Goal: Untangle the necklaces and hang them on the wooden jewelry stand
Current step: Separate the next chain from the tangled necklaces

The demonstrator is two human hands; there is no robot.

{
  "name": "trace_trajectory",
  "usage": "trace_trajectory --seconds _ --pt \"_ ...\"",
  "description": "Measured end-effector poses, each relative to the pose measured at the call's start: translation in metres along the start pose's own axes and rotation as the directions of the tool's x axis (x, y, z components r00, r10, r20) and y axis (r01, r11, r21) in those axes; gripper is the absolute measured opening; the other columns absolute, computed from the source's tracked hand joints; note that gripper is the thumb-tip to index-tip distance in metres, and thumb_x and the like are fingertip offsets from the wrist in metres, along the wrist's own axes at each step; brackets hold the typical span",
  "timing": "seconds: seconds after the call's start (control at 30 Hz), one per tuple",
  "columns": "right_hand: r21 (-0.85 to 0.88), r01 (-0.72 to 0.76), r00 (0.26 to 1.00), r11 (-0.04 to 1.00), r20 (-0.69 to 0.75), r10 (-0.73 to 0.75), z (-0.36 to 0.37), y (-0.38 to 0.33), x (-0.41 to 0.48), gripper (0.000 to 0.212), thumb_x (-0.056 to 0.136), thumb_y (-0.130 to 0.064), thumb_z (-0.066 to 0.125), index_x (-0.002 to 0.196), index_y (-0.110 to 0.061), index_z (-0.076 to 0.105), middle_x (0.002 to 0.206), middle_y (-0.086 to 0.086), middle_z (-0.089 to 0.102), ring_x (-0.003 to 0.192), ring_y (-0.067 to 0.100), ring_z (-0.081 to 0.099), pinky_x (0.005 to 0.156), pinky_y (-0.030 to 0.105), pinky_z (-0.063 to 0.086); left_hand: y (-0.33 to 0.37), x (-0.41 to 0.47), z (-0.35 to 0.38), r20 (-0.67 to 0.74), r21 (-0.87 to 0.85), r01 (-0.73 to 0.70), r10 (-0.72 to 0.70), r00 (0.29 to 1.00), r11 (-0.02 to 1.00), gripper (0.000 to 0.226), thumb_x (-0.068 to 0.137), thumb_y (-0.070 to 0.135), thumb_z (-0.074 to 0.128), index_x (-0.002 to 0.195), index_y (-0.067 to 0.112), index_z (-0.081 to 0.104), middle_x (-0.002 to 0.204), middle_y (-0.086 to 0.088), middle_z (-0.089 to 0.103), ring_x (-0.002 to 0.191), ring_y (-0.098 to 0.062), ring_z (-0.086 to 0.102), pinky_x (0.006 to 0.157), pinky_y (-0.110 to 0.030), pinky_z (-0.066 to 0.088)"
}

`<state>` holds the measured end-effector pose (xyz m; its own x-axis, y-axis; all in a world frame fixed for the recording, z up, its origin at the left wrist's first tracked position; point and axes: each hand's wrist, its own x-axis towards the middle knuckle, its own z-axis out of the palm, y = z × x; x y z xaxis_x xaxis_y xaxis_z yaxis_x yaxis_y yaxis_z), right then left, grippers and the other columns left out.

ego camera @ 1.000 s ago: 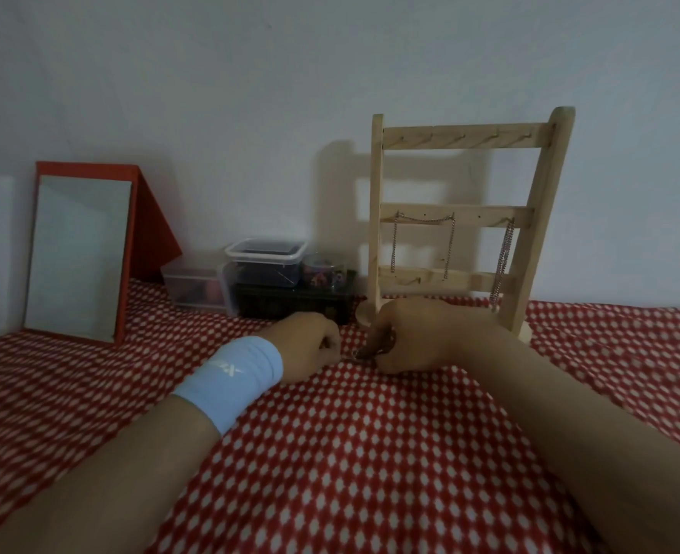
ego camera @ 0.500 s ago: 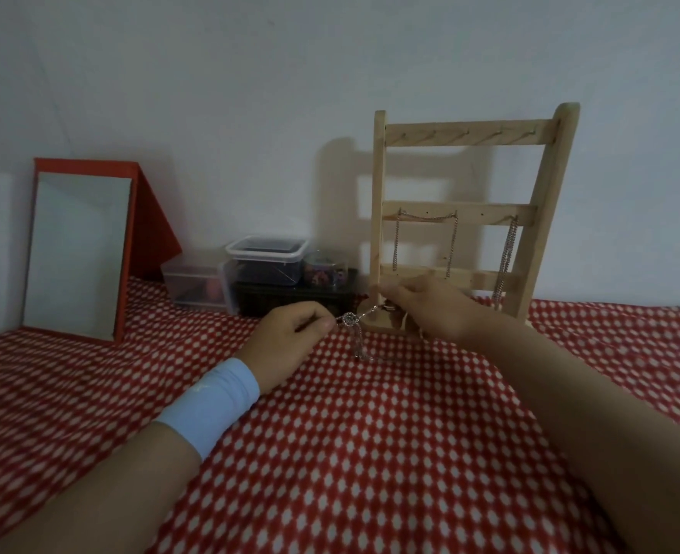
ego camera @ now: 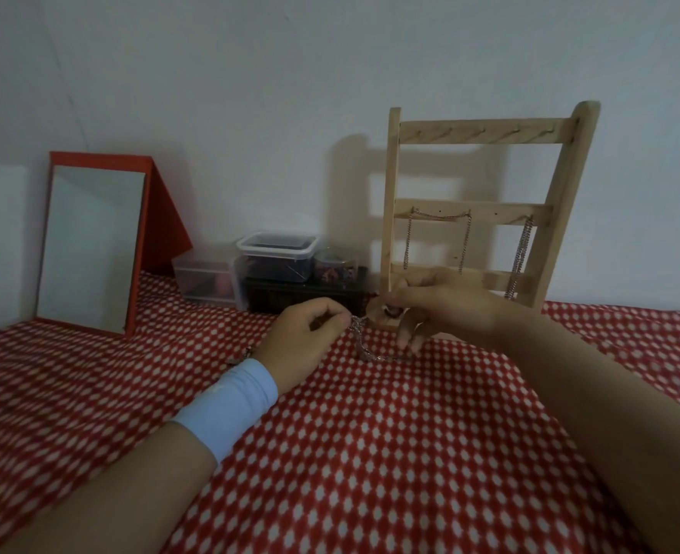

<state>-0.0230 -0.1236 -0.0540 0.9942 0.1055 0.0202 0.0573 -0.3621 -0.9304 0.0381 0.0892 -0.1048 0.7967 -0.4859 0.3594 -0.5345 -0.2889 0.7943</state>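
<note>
Two hands meet low over a red-and-white checked cloth. At nine o'clock in the view we see a red-framed mirror propped upright near the wall. At its three o'clock stand clear plastic containers, the lidded one resting on a black box.

Near the centre, the left hand, with a pale blue wristband on its wrist, has its fingers curled and pinches one end of a silver necklace between thumb and forefinger. The chain sags toward six o'clock, its lowest loop touching or just above the cloth; we cannot tell which.

At the left hand's three o'clock, the right hand pinches the other part of the same chain, fingers bent downward. A small dark piece at its fingertips is too blurred for us to identify.

Behind the right hand, at its twelve o'clock, the wooden jewelry stand leans back toward the wall. We note two hung chains on its middle rail, one draped between two pegs, the other hanging at the right end.
</note>
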Motion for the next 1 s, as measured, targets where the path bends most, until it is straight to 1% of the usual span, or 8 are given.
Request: trace_trajectory --seconds 0.17,0.27,0.37,0.53,0.63,0.77,0.9,1.0 --pt "-0.469 -0.096 0.980 0.878 0.108 0.166 0.002 -0.013 -0.008 0.025 0.099 -0.033 0.059 0.083 -0.020 0.073 0.075 -0.010 0.076 0.072 0.013 0.070 0.071 0.029 0.055 -0.003 -0.001 0.005 0.007 0.079 -0.072 0.072 0.997 0.994 0.016 0.096 0.029 0.056 0.087 0.036 0.066 0.096 0.014 0.064 0.089 0.003 0.059 0.085 -0.018 0.046" --pt "-0.642 -0.070 0.990 0.763 0.048 0.131 0.008 -0.013 -0.003 0.024 0.096 -0.044 0.061 0.096 -0.025 0.076 0.083 -0.015 0.073 0.080 0.000 0.066 0.075 0.022 0.049 -0.001 -0.003 0.007 0.065 0.055 -0.070 0.067 0.996 0.996 0.014 0.095 0.028 0.059 0.085 0.030 0.069 0.087 0.014 0.069 0.084 0.003 0.062 0.079 -0.014 0.047" --pt "-0.532 0.064 0.998 0.844 0.058 -0.039 0.015 -0.009 0.002 0.016 0.094 -0.035 0.069 0.105 -0.027 0.077 0.096 -0.012 0.076 0.088 0.004 0.070 0.081 0.021 0.054 0.001 -0.003 0.008 0.070 0.036 -0.057 0.054 0.996 0.998 0.014 0.094 0.027 0.060 0.083 0.028 0.069 0.078 0.018 0.069 0.077 0.006 0.062 0.071 -0.008 0.045" --pt "-0.329 0.092 0.996 0.940 0.015 -0.092 0.014 -0.004 0.003 0.009 0.087 -0.017 0.077 0.095 -0.013 0.080 0.091 0.000 0.079 0.090 0.017 0.075 0.085 0.026 0.061 0.006 -0.003 0.007 0.034 -0.147 0.068 -0.064 0.997 0.987 0.020 0.095 0.028 0.059 0.079 0.021 0.069 0.050 0.014 0.056 0.049 0.002 0.049 0.052 -0.012 0.040" --pt "-0.356 0.109 0.994 0.928 0.027 -0.107 0.016 -0.006 0.002 0.010 0.095 -0.021 0.070 0.093 -0.013 0.076 0.089 0.001 0.077 0.081 0.016 0.074 0.078 0.026 0.061 0.009 -0.001 0.004 0.065 -0.120 0.100 -0.093 0.994 0.988 0.031 0.097 0.032 0.054 0.071 0.018 0.064 0.052 0.008 0.054 0.049 -0.003 0.049 0.055 -0.018 0.041" --pt "-0.234 0.055 0.999 0.971 0.011 -0.054 0.014 -0.004 0.003 0.027 0.104 -0.029 0.048 0.094 -0.013 0.068 0.096 0.011 0.070 0.085 0.024 0.067 0.076 0.037 0.056 0.012 0.004 -0.007 0.016 0.006 0.084 -0.084 0.996 0.996 0.040 0.098 0.030 0.052 0.059 0.023 0.055 0.044 0.020 0.052 0.045 0.006 0.047 0.056 -0.017 0.035" --pt "-0.035 0.105 0.994 0.994 0.000 -0.105 0.016 0.000 0.005 0.026 0.091 -0.034 0.057 0.083 -0.014 0.071 0.095 0.012 0.067 0.096 0.030 0.065 0.097 0.042 0.053 0.014 0.005 -0.013 0.028 0.040 0.080 -0.081 0.996 0.996 0.043 0.099 0.032 0.051 0.057 0.022 0.050 0.042 0.020 0.048 0.043 0.006 0.043 0.058 -0.024 0.034" --pt "0.175 0.125 0.989 0.977 0.058 -0.137 0.019 -0.002 0.004 0.020 0.086 -0.024 0.062 0.071 -0.011 0.062 0.082 0.012 0.056 0.083 0.028 0.054 0.087 0.038 0.047 0.017 0.005 -0.010 0.075 -0.043 0.106 -0.103 0.992 0.993 0.043 0.099 0.034 0.049 0.060 0.018 0.045 0.046 0.016 0.042 0.042 0.003 0.037 0.054 -0.022 0.032"
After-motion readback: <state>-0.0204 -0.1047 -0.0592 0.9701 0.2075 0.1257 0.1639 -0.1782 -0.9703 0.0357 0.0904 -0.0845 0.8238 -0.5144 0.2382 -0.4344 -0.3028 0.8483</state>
